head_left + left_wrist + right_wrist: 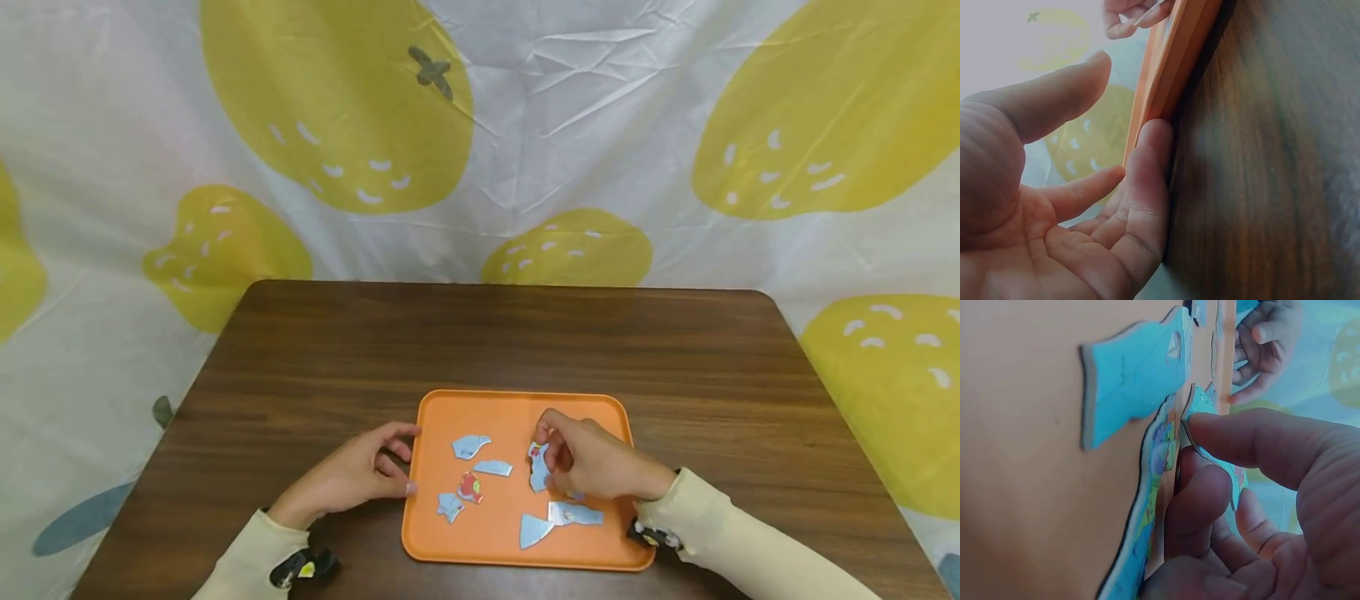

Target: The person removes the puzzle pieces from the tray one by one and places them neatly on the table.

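My right hand (588,457) pinches a light-blue puzzle piece (537,468) with a red patch, over the right half of the orange tray (517,546). In the right wrist view that puzzle piece (1209,425) tilts up between thumb and fingers. Just below the hand lie a flat blue piece (577,513) and a wedge-shaped one (535,531). A colourful piece (1147,506) sits partly under the hand. My left hand (360,471) has its fingertips at the tray's left edge, thumb and fingers spread. Fingers (1147,175) rest against the tray's side in the left wrist view.
On the tray's left half lie several pieces: a blue one (470,447), a narrow strip (493,467), a red one (470,487) and a small blue one (451,506). The tray stands on a dark wooden table (300,358). A fruit-print curtain (577,150) hangs behind.
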Available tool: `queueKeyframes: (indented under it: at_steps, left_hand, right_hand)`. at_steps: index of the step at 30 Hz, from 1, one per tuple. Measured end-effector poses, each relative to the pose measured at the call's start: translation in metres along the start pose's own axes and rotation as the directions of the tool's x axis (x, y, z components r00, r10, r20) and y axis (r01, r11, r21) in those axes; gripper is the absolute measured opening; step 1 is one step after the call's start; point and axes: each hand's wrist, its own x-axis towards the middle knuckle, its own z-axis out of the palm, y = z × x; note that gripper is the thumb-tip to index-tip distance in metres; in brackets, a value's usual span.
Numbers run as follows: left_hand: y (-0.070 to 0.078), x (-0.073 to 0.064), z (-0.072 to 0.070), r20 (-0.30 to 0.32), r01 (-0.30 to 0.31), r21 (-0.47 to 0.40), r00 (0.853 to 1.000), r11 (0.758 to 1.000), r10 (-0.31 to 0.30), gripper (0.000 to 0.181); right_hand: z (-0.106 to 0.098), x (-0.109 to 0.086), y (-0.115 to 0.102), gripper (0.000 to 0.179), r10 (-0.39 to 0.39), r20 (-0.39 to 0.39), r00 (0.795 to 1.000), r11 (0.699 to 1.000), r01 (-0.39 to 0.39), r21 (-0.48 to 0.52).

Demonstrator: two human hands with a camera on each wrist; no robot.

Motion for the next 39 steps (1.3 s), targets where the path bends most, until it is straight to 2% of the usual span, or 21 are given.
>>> queueKeyframes:
  at_steps: [6, 13, 17, 25, 31, 39]
  left_hand:
    - [-0.001, -0.002, -0.001, -0.003, 0.019, 0.007, 1.000, 1.000, -0.019, 0.077]
    - [-0.004, -0.001, 0.000, -0.017, 0.033, 0.017, 0.999, 0.999, -0.033, 0.075]
    - [-0.004, -0.002, 0.000, -0.019, 0.033, 0.014, 0.999, 0.999, -0.033, 0.076]
    - [-0.003, -0.002, 0.001, -0.015, 0.014, 0.024, 1.000, 1.000, -0.013, 0.077]
    - [-0.004, 0.000, 0.004, -0.041, -0.016, 0.059, 0.999, 0.998, 0.018, 0.085]
    - [-0.007, 0.002, 0.005, -0.066, -0.035, 0.068, 0.997, 0.997, 0.039, 0.088]
  right_hand:
    - [0.003, -0.002, -0.002, 0.038, 0.003, 0.004, 1.000, 0.997, -0.003, 0.075]
    - [-0.001, -0.001, -0.004, 0.038, -0.068, -0.031, 0.997, 0.995, 0.070, 0.071]
    - [-0.004, 0.000, -0.005, 0.038, -0.080, -0.047, 0.996, 0.993, 0.084, 0.088]
    - [-0.009, 0.002, -0.008, 0.036, -0.033, -0.076, 0.997, 0.991, 0.043, 0.125]
    - [-0.014, 0.006, -0.011, 0.033, -0.008, -0.103, 0.995, 0.991, 0.022, 0.133]
    - [-0.017, 0.013, -0.017, 0.034, 0.043, -0.076, 0.996, 0.977, -0.027, 0.210]
